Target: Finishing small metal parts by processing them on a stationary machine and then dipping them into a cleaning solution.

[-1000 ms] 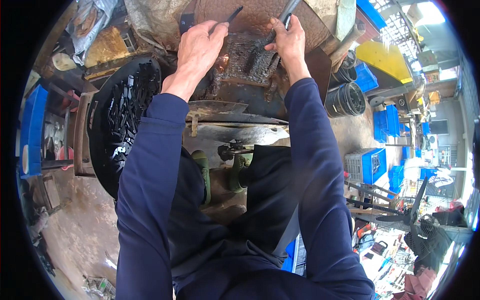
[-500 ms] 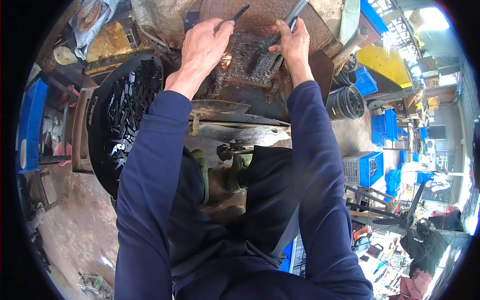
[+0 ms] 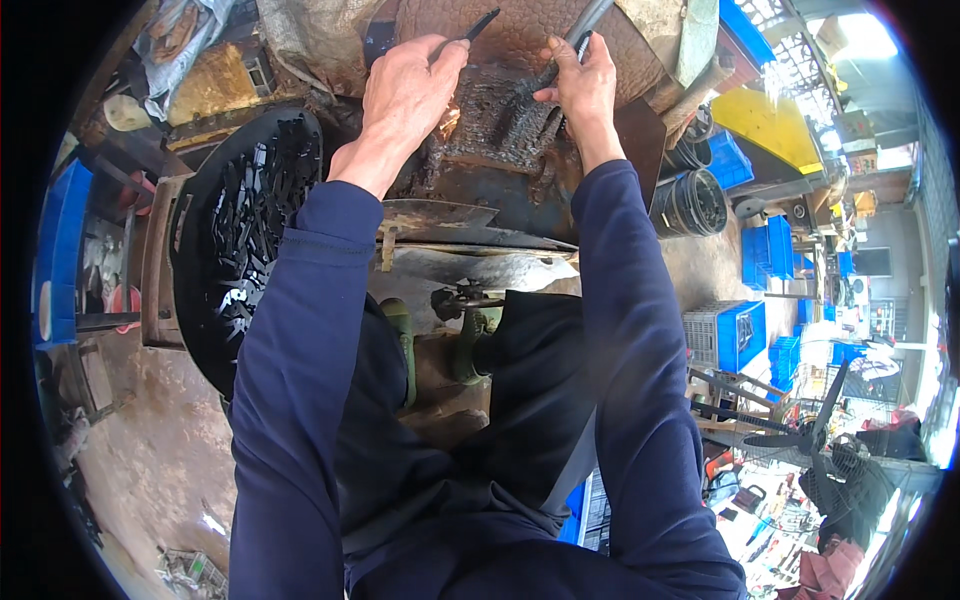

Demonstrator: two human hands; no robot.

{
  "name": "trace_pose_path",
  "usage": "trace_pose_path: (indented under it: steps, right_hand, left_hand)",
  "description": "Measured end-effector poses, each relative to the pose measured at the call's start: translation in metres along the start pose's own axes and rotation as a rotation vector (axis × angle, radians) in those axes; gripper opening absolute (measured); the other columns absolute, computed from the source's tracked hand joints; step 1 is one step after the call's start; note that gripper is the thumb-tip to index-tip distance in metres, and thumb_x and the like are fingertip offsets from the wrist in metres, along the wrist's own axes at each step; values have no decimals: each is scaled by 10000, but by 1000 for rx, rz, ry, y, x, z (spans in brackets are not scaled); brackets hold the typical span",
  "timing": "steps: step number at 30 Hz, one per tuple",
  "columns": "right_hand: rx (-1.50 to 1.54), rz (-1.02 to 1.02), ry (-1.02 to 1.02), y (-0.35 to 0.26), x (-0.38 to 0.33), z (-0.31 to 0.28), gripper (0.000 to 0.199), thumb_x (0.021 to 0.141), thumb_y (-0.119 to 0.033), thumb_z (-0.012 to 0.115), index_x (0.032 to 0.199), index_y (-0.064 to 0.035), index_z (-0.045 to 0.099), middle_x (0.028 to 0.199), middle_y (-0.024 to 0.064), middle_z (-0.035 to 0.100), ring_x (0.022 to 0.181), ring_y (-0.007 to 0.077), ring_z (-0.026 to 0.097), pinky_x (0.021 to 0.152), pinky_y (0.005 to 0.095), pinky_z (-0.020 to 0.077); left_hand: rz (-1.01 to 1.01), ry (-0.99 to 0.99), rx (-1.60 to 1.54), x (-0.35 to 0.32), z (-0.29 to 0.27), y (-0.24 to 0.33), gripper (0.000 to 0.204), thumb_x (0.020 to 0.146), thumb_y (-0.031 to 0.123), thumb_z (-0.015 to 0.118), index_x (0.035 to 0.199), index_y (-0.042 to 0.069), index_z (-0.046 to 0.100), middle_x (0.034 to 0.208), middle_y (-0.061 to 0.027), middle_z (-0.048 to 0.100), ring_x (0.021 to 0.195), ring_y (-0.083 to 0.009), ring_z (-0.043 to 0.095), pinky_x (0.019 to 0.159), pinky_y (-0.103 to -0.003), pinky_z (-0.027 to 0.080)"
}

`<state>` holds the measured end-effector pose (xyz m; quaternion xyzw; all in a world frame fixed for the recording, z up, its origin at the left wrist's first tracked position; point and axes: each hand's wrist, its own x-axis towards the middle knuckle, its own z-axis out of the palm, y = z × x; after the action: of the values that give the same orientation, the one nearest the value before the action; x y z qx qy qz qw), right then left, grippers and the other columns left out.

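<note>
My left hand (image 3: 408,98) is closed on a thin black strip (image 3: 484,24), whose tip points up and to the right past my fingers. To its right, my right hand (image 3: 586,92) grips a grey rod-like tool (image 3: 588,20) slanting away from me. A dark piece also shows between its thumb and fingers; its kind is unclear. Between and below the hands is a wet-looking, grimy, ridged work surface (image 3: 495,125), with a small orange glint beside my left wrist. The strip's lower end is hidden by my left hand.
A black basin (image 3: 190,270) of dark strips stands left of my left arm. Black buckets (image 3: 690,205), blue crates (image 3: 768,250) and a yellow panel (image 3: 765,130) are on the right. A black fan (image 3: 815,430) stands at the lower right.
My right hand and the grey tool have shifted very slightly left. The orange glint beside my left wrist has become smaller. Both hands keep their hold.
</note>
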<state>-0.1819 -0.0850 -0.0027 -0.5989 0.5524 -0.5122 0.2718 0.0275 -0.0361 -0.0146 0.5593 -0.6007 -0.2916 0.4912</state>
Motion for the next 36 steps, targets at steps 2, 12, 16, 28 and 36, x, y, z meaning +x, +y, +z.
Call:
trace_pose_path:
  steps: [2,12,16,28,36]
  right_hand:
    - [13,-11,5,1,1,1,268,956,-159,646,1139,0,533,923,132,686,630,144,625,440,279,576]
    - [17,10,9,0,-1,1,253,958,-152,642,1134,-9,530,938,120,672,720,149,650,441,279,582]
    - [66,-18,14,1,1,4,245,961,-152,639,1133,-17,529,952,110,658,802,157,663,449,283,590]
    - [50,8,14,1,1,3,233,961,-155,640,1117,-19,534,930,103,666,796,165,673,457,288,593]
    - [48,-1,28,0,0,4,231,958,-146,642,1119,-17,539,926,110,675,785,164,678,456,288,592]
  left_hand:
    - [15,11,-6,1,2,-1,401,937,424,561,1022,63,715,756,-148,681,762,-334,663,722,-438,497]
    - [21,19,-45,1,12,7,410,929,427,565,1042,62,715,828,-190,702,816,-378,674,746,-445,512]
    - [17,10,-36,-1,16,12,411,926,430,571,1048,64,715,837,-188,704,816,-372,676,741,-444,514]
    - [-30,-32,-64,-3,38,26,391,921,420,585,1050,78,723,788,-169,700,782,-358,685,708,-438,517]
    - [-28,-62,-79,-1,40,24,388,925,416,583,1040,73,724,767,-161,697,765,-349,684,694,-430,513]
